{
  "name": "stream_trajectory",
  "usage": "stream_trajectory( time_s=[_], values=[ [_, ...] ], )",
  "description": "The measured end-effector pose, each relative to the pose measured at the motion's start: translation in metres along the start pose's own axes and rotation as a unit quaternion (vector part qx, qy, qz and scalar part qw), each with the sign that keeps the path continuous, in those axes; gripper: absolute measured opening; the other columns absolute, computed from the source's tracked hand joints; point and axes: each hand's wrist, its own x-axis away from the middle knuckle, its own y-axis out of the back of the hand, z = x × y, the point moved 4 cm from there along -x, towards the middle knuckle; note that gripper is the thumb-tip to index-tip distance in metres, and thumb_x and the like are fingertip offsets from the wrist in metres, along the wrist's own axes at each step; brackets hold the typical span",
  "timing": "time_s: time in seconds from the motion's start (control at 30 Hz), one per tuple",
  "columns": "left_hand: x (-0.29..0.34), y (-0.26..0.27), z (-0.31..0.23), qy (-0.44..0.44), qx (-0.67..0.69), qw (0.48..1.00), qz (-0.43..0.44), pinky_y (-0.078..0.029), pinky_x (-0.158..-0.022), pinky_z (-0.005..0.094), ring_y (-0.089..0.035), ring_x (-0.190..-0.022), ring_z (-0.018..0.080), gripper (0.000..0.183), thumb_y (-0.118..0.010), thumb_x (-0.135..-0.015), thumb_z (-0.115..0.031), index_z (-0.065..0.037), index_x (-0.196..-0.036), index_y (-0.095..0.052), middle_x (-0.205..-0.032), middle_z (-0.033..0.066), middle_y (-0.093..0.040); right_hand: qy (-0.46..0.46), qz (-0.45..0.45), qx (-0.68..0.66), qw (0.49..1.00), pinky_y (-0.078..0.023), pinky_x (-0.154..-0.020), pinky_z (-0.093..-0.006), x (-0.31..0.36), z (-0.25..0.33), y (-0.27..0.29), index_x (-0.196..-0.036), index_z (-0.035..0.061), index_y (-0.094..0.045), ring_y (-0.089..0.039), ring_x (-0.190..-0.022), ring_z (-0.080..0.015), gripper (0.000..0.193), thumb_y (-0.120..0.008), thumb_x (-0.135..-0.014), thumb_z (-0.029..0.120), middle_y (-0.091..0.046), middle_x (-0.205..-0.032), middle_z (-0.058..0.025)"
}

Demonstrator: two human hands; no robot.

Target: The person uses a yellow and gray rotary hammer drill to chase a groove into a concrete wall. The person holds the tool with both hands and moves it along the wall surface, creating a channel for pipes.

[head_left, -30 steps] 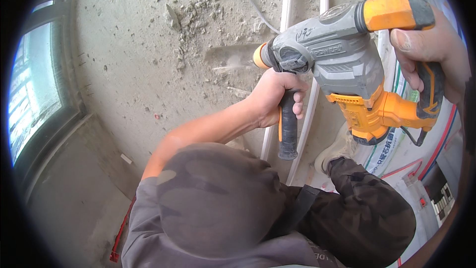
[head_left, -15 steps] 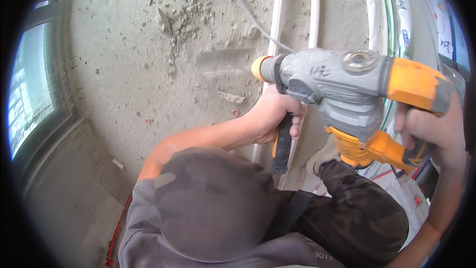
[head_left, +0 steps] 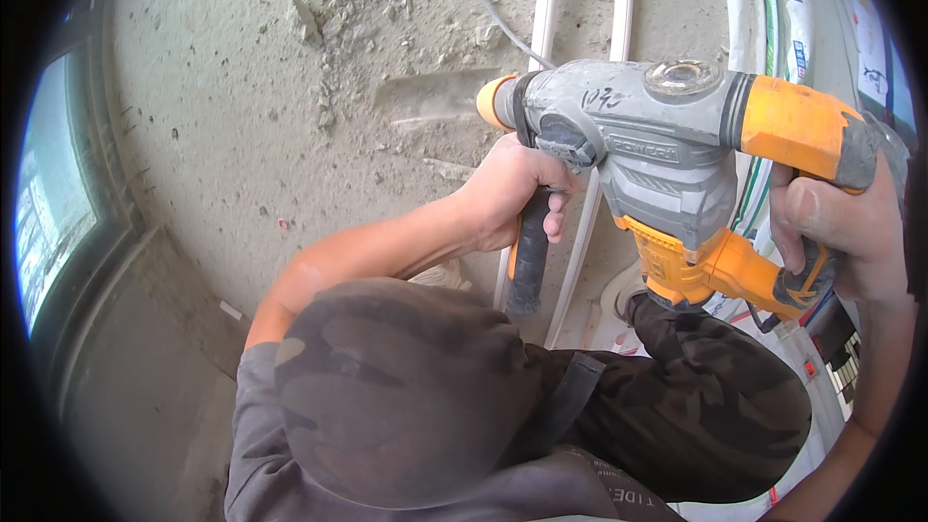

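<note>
I hold a grey and orange rotary hammer (head_left: 662,150) sideways across the view, its nose pointing left. My left hand (head_left: 512,195) is closed round the top of its black side handle (head_left: 530,266). At the other end, the fingers of my right hand (head_left: 839,227) wrap round the rear grip, part of which they hide. Just beyond the orange collar (head_left: 494,102) at the nose lies a wide, flat grey shape (head_left: 430,97). Whether it is a chisel blade or a hollow in the floor, I cannot tell.
Two white pipes (head_left: 621,10) run along the rough concrete floor (head_left: 222,135), with a grey cable (head_left: 488,5) beside them. Rubble (head_left: 307,21) lies at the far left. A window (head_left: 63,188) is at the left; wrapped pipes (head_left: 768,19) line the right. My bent legs (head_left: 406,396) are near.
The rotary hammer and both hands have shifted slightly up and left in the view. The floor and window have shifted too. Both hands keep their grip.
</note>
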Motion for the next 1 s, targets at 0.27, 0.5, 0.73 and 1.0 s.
stream_trajectory(
  time_s=[0.27,0.5,0.73,1.0],
  values=[
    [-0.005,-0.028,-0.004,-0.009,0.027,1.000,-0.003,-0.055,-0.047,0.0412,-0.058,-0.047,0.0220,0.005,-0.062,-0.086,0.004,0.001,-0.090,-0.060,-0.067,0.0099,-0.058,0.095,0.164,-0.118,0.975,-0.055,-0.058,-0.0266,-0.023,0.004,0.048,-0.125,-0.0048,-0.066,-0.069,-0.070,-0.0158,0.052,-0.081,-0.098,0.036,-0.071,-0.090,-0.0126],
    [-0.012,-0.015,-0.011,0.010,0.042,0.999,-0.013,-0.057,-0.048,0.0409,-0.058,-0.047,0.0219,0.004,-0.059,-0.087,0.003,0.000,-0.090,-0.061,-0.068,0.0098,-0.059,0.028,0.116,-0.159,0.980,-0.055,-0.056,-0.0263,-0.049,-0.009,0.041,-0.123,-0.0030,-0.065,-0.068,-0.066,-0.0152,0.052,-0.081,-0.097,0.039,-0.069,-0.085,-0.0106],
    [-0.015,-0.008,-0.005,0.043,0.010,0.998,-0.036,-0.056,-0.049,0.0420,-0.058,-0.048,0.0226,0.004,-0.060,-0.087,0.003,0.002,-0.090,-0.061,-0.068,0.0101,-0.058,0.020,0.028,-0.092,0.995,-0.051,-0.051,-0.0242,-0.041,-0.048,0.039,-0.108,0.0008,-0.062,-0.060,-0.053,-0.0094,0.051,-0.080,-0.094,0.047,-0.060,-0.070,-0.0023],
    [-0.028,-0.012,0.006,0.029,-0.030,0.995,-0.092,-0.053,-0.052,0.0443,-0.057,-0.051,0.0249,0.005,-0.058,-0.088,0.000,0.002,-0.093,-0.059,-0.071,0.0109,-0.055,0.010,0.085,-0.196,0.977,-0.049,-0.051,-0.0267,-0.061,-0.092,0.045,-0.107,0.0013,-0.066,-0.060,-0.055,-0.0116,0.032,-0.080,-0.092,0.026,-0.061,-0.075,-0.0037]
  ],
)
